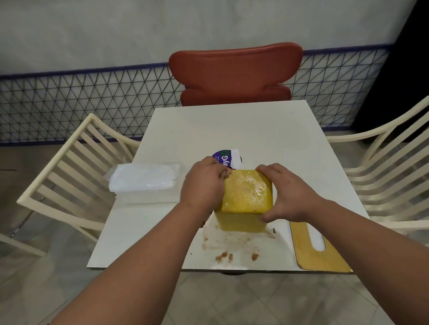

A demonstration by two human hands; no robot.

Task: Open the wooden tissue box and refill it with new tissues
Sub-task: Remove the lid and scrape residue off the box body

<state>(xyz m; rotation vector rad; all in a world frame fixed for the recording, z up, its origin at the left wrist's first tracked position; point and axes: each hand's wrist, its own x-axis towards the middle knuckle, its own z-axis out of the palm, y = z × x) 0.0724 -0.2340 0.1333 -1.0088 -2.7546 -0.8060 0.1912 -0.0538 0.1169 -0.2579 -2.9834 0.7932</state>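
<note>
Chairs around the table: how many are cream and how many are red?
Cream chairs: 2, one on the left and one on the right of the table.
Red chairs: 1, at the far side.
Total: 3 chairs.

The surface (231, 130) is a white square top, bare across its far half. On its left side lies a stack of white tissues in clear plastic wrap (144, 182), reaching the left edge. Near the middle stands a yellow wooden box (245, 203), upright on the surface. Just behind the box lies a purple and white card (227, 158), partly hidden. At the near right corner a flat wooden lid with a long slot (316, 246) lies flat, its near end overhanging the edge. Brown smears and crumbs (226, 256) mark the surface in front of the box, toward the near edge.
</note>
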